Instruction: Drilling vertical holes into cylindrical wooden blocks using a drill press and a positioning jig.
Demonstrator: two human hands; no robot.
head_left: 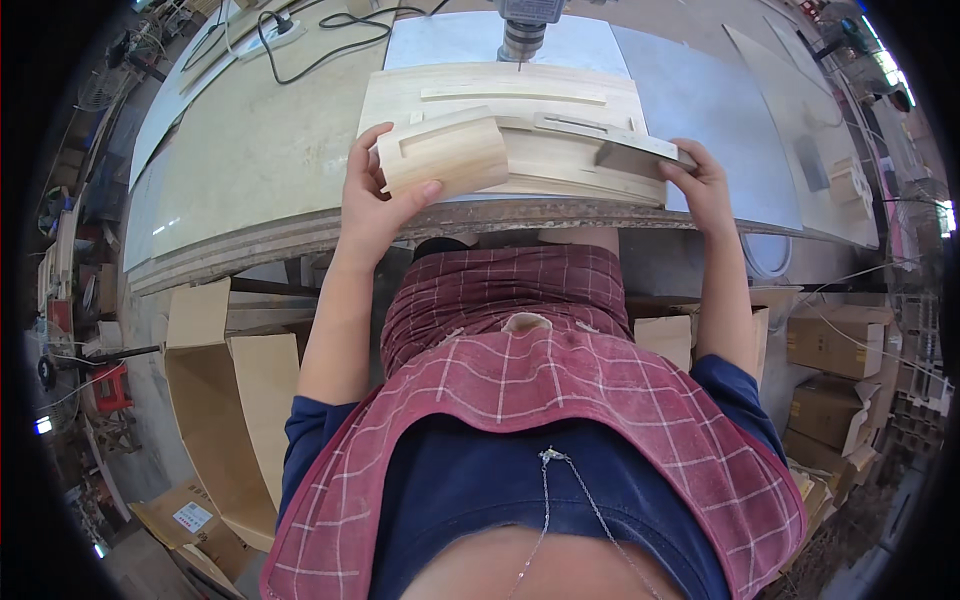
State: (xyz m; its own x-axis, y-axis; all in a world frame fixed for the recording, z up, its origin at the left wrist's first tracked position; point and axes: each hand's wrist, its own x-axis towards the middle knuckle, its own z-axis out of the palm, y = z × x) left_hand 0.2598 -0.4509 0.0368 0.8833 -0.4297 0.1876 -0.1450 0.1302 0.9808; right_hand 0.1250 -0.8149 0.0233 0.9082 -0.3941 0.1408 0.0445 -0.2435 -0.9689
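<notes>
A pale curved wooden piece with a narrow groove is gripped in my left hand, my thumb along its lower edge. My right hand pinches the right end of a long, pale slotted bar with a grey side face; whether it joins the curved piece, I cannot tell. Both pieces are over a wooden board bearing a raised strip. A drill points down at the board's far edge, its thin bit just beyond the strip.
The worktable has a worn front edge. Black cables and a power strip lie at the back left. Wood pieces sit at the right. Cardboard boxes and an open carton stand below; a red stool is at left.
</notes>
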